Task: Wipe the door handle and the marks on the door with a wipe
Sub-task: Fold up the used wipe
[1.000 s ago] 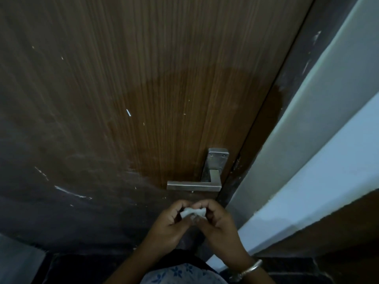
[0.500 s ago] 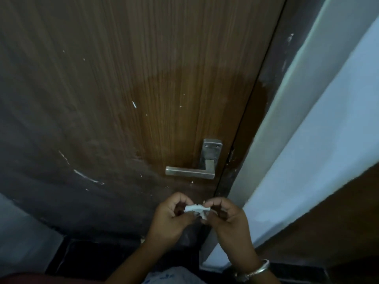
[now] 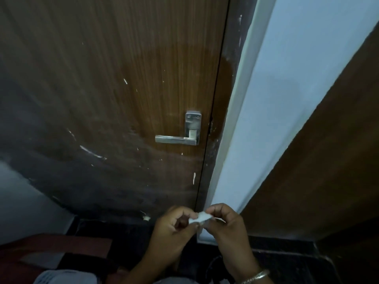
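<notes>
At bottom centre of the frame, the left hand (image 3: 174, 228) & right hand (image 3: 225, 226) are pinching the small white wipe (image 3: 200, 217) w/ curled fingertips, well below the door handle (image 3: 176, 139).

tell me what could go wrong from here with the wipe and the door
1. The wipe is a small wad pinched between the left hand and right hand. Unless opened out, it may cover little of the door handle per pass.
2. Held only at the fingertips, it could slip and drop.
3. The white streaks lie on the dim left part of the door, so some may be missed.
</notes>
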